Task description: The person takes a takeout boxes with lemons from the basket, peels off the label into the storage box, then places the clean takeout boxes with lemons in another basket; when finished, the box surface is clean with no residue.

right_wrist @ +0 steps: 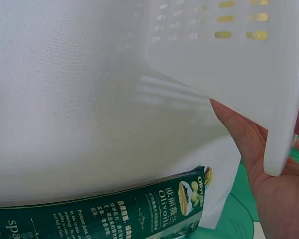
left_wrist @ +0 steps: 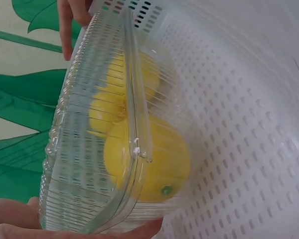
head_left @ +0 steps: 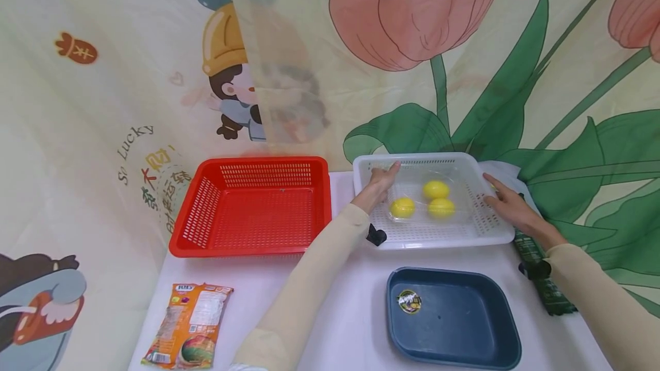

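A clear plastic box (left_wrist: 84, 184) with three yellow lemons (head_left: 436, 189) inside it sits in the white perforated basket (head_left: 428, 242). My left hand (head_left: 378, 185) reaches over the basket's left part and grips the box at its left end; its fingers (left_wrist: 15, 226) show along the box's end in the left wrist view. At the basket's right end, my right hand (head_left: 510, 206) holds the rim. In the right wrist view, its fingers lie against the outer wall, with the thumb on the other side of the rim.
A red perforated basket (head_left: 250, 248) stands on the left, above an orange food packet (head_left: 189, 325). In front lies a dark blue tray (head_left: 459, 325) with a round sticker. A green spaghetti packet (right_wrist: 139, 209) lies under the right forearm. A printed curtain (head_left: 304, 44) hangs behind.
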Demonstrator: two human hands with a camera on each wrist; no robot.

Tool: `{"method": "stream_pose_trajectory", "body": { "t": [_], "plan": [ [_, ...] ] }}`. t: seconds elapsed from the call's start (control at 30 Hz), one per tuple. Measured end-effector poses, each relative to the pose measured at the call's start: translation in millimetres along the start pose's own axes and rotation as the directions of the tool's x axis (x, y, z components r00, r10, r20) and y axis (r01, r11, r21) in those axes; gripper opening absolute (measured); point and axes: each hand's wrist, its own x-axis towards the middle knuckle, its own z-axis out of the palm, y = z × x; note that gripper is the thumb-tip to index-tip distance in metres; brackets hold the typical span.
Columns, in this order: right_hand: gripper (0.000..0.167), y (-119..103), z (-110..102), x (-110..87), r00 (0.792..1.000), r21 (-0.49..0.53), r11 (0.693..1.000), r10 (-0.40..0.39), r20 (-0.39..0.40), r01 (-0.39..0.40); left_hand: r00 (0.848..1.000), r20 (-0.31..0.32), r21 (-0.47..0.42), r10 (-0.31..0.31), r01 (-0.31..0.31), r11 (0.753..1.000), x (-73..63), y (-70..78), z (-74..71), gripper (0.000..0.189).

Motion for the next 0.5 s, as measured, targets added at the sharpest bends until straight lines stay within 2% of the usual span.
{"method": "stream_pose_trajectory", "body": {
  "t": [0.27,0.5],
  "plan": [
    [0.068,0.7,-0.2,-0.3,1.000,-0.003,1.000,-0.008,0.001,0.008,0.999,0.015,-0.006,-0.043,0.043,0.999,4.6,-3.7,-1.3,0.089],
    [0.068,0.1,0.9,-0.3,1.000,0.002,1.000,-0.014,-0.002,0.014,0.998,0.015,0.001,-0.054,0.054,0.999,5.3,-3.7,-2.5,0.089]
  ]
}}
